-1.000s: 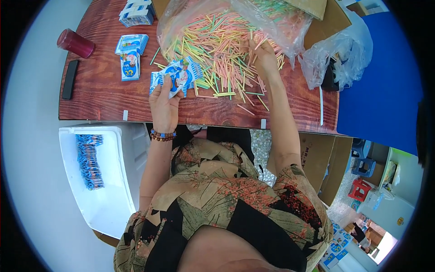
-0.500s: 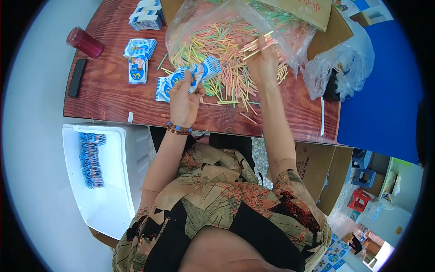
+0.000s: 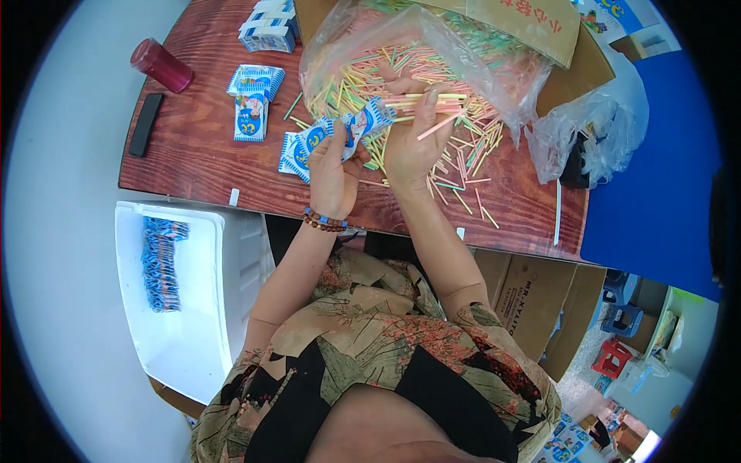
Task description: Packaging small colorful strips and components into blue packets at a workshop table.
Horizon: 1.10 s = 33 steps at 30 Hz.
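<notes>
My left hand (image 3: 333,171) grips a blue-and-white packet (image 3: 366,123) between thumb and fingers. More of the same packaging (image 3: 293,154) shows under that hand; whether it is held too I cannot tell. Close to the right end of the packet, my right hand (image 3: 415,154) is closed round a small bunch of thin pastel sticks (image 3: 444,100), yellow and pink. One pink stick slants across the thumb. Behind both hands lies a big heap of such sticks (image 3: 363,81), spilling from a clear plastic bag (image 3: 432,27) onto the red-brown wooden table (image 3: 208,166).
Left on the table are two packets (image 3: 251,116), stacked small boxes (image 3: 267,35), a red cup (image 3: 162,65) and a black bar-shaped object (image 3: 147,123). A cardboard box (image 3: 590,65) and crumpled plastic bag (image 3: 617,116) stand right. Below left, a white foam box (image 3: 174,347) holds rowed packets.
My right hand has come left and nearer from the heap, bringing its bunch of sticks beside the packet. My left hand still holds the packet. The whole view has shifted slightly.
</notes>
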{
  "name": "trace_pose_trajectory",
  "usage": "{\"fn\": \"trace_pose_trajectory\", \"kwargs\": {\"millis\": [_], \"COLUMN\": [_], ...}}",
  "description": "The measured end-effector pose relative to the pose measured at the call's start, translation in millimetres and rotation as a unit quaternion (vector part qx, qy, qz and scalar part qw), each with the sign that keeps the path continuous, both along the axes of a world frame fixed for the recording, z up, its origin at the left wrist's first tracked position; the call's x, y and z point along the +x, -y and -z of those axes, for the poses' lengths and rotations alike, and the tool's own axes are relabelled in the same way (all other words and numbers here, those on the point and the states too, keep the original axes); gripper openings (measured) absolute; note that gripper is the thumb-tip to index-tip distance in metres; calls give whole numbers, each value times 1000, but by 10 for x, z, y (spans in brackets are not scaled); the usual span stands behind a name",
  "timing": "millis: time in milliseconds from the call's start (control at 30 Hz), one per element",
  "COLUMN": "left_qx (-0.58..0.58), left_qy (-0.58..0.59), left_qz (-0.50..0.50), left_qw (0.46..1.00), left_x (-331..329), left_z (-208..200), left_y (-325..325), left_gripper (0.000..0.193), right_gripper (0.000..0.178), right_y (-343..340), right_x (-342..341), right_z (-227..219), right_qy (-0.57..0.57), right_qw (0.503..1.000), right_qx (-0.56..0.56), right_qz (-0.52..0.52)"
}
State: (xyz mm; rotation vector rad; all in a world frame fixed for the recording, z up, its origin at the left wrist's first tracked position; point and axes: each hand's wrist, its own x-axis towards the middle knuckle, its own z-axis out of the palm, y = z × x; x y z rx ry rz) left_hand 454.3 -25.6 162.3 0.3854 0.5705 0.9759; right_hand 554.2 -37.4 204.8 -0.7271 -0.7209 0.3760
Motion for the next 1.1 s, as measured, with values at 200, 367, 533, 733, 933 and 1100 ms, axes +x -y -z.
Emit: {"fn": "trace_pose_trajectory", "kwargs": {"millis": [200, 367, 533, 733, 933, 1100], "left_qx": [18, 47, 28, 26, -21, 19], "left_qy": [10, 17, 58, 159, 223, 188], "left_qz": [-10, -28, -26, 34, 47, 33], "left_qw": [1000, 998, 998, 986, 974, 981], "left_x": [40, 73, 141, 143, 146, 144], "left_z": [32, 45, 108, 380, 314, 155], "left_y": [5, -35, -112, -214, -236, -219], "left_gripper": [23, 22, 21, 22, 29, 31], "right_gripper": [30, 30, 30, 30, 28, 23], "right_y": [77, 36, 71, 21, 140, 158], "right_x": [-136, -97, -41, 126, 486, 30], "right_z": [4, 25, 24, -23, 286, 23], "right_qy": [13, 88, -57, -73, -19, 87], "right_qw": [997, 987, 984, 988, 958, 955], "right_qx": [-71, -138, -97, -108, -257, -267], "right_qz": [8, -1, -137, -86, -123, -90]}}
